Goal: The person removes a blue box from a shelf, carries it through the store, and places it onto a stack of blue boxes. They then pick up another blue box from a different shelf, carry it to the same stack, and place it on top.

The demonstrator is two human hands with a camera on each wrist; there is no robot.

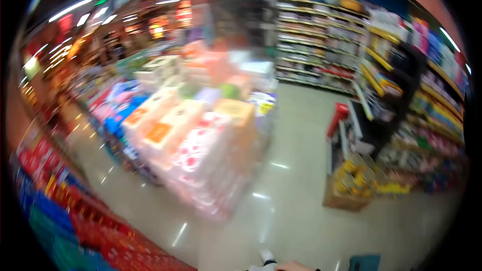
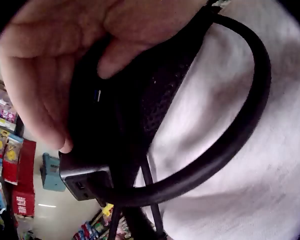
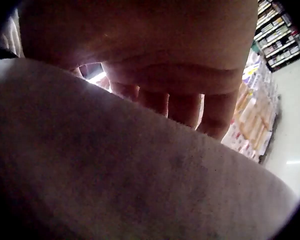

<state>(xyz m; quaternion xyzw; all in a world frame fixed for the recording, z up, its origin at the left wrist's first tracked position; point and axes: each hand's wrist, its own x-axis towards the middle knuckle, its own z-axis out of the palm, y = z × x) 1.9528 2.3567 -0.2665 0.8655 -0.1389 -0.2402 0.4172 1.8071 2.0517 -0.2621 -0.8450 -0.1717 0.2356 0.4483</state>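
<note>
In the left wrist view my left hand [image 2: 42, 65] holds a small black device [image 2: 85, 172] with a port, its fingers curled over the dark body. A thick black cable [image 2: 235, 140] loops from the device across white cloth [image 2: 270, 165]. My right hand [image 3: 165, 55] lies against pale cloth [image 3: 125, 160] in the right wrist view, fingers extended and side by side, their tips hidden behind the fabric. Nothing shows in its grasp. Only a sliver of a hand appears at the bottom edge of the head view, beside a white shoe [image 1: 266, 256].
A large stack of wrapped paper packs [image 1: 201, 150] stands mid-aisle. Stocked shelves [image 1: 311, 35] line the back, with more at right. A carton of yellow-topped cans [image 1: 351, 180] sits at the right display's foot. Red packages [image 1: 105, 221] border the lower left. Shiny floor [image 1: 291, 145] runs between.
</note>
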